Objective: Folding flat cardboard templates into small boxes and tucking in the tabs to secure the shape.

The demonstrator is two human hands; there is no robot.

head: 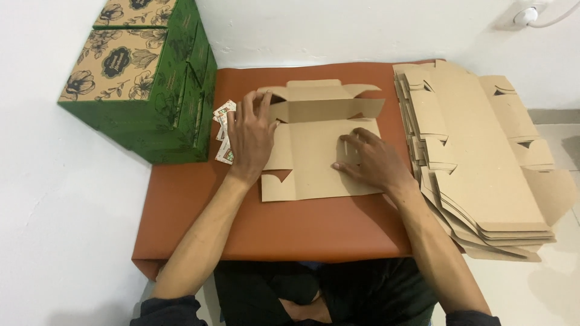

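Cardboard box blank mid-frame on the tabletop: we are pressing our left hand spread wide on its left flap, right hand flat, fingers open

A die-cut box blank of plain brown cardboard lies at the centre of the frame on the rust-brown mat. Its large main panel rests flat. The far strip, toward the upper middle of the frame, is folded up and stands partly raised, with small flaps at both ends. Curved notches show along the blank's lower left edge.
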